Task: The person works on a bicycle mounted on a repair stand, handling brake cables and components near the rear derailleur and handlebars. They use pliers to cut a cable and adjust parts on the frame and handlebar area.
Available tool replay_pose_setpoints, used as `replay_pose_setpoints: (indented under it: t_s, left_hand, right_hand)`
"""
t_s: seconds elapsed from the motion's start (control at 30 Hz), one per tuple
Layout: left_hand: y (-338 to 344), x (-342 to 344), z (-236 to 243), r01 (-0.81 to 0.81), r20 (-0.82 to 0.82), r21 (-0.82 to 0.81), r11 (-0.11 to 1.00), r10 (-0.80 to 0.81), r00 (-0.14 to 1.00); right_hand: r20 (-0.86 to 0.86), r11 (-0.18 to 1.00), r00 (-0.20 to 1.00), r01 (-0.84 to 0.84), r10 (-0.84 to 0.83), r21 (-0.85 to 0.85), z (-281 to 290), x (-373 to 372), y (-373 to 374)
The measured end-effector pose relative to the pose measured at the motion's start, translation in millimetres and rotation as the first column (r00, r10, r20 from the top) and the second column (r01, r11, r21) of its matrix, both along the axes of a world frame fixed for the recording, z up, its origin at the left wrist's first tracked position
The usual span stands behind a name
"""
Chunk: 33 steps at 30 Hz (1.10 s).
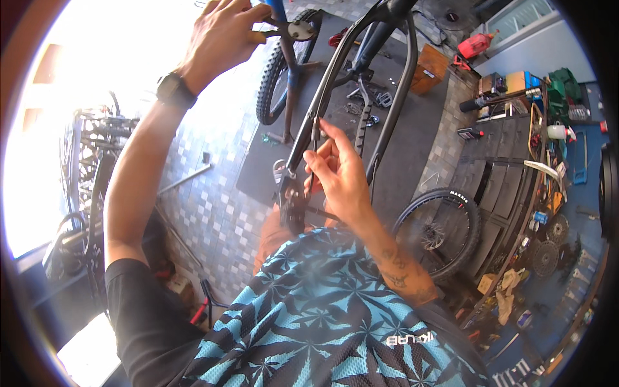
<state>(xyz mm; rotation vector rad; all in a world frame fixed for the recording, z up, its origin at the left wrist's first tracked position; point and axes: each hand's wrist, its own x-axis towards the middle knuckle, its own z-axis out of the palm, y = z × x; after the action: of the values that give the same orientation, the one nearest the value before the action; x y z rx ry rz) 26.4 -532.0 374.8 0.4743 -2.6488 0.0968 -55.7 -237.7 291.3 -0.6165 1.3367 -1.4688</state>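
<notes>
Beside bike frame (320,97), left hand (220,40) closed around plier-like tool (299,30), right hand (347,184) pinching slim dark piece (315,133)

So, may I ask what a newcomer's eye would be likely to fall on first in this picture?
Probably the turquoise-and-black patterned shirt, which fills the lower middle. Next might come the dark bicycle frame in the upper middle, with the right hand at its left-side tube, and the left hand, raised at the upper left and gripping a plier-like tool.
</notes>
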Motion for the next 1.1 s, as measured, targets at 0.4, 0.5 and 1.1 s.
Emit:
replay_pose_setpoints:
  t_s: [0.4,0.5,1.1]
  left_hand:
    - [-50,-92,4,0.227,0.112,-0.111,0.967,-0.215,0.97]
    - [-51,-92,6,0.244,0.11,-0.124,0.962,-0.232,0.967]
    - [-50,-95,19,0.275,0.181,-0.122,0.954,-0.251,0.951]
  right_hand:
    - [0.212,0.989,0.972,0.076,-0.102,0.127,37,8,5]
    - [0.171,0.988,0.977,0.109,-0.127,0.109,34,14,0]
    - [0.129,0.989,0.983,0.118,-0.129,0.084,22,28,-14]
